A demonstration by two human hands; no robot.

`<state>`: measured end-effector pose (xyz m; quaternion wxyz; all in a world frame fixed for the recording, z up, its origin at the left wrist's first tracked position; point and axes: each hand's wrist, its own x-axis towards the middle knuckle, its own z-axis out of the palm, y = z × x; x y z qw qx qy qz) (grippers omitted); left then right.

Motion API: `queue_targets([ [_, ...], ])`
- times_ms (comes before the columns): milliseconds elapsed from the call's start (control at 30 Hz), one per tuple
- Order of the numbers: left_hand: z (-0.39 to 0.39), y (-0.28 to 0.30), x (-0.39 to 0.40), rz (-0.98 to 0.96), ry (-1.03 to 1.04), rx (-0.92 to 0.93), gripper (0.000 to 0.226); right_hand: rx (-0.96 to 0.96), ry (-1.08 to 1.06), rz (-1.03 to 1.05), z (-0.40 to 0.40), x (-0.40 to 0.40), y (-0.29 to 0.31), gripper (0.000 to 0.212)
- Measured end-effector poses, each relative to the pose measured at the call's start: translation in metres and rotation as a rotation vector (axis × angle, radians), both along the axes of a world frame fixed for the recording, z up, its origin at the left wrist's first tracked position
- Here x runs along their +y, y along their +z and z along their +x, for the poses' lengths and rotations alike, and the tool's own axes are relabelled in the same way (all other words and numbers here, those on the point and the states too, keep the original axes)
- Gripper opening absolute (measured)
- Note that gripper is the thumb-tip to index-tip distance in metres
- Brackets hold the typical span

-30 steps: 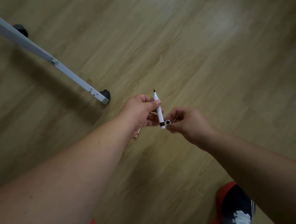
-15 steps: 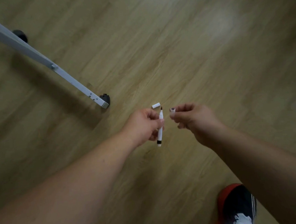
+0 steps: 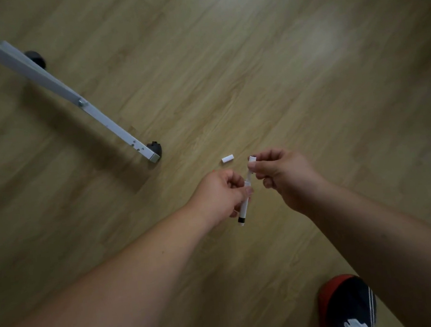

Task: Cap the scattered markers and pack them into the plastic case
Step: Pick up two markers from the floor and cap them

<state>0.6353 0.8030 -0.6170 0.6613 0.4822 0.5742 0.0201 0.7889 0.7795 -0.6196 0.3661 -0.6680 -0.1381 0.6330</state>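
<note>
Marker (image 3: 244, 204) tip hidden under cap (image 3: 251, 162); both hands' grip.

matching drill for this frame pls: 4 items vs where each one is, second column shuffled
1. marker
2. cap
3. loose white piece
4. shoe

A. lying on the floor, beyond the hands
B. bottom right of the view
C. gripped in the left hand
D. pinched in the right hand

Pairs: 1-C, 2-D, 3-A, 4-B
</note>
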Motion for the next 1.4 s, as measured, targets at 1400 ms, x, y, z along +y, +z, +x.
queue_targets([
  [1400, -0.033, -0.107, 0.024, 0.286, -0.343, 0.790, 0.017, -0.694, 0.450, -0.280, -0.039, 0.002, -0.114, 0.017],
])
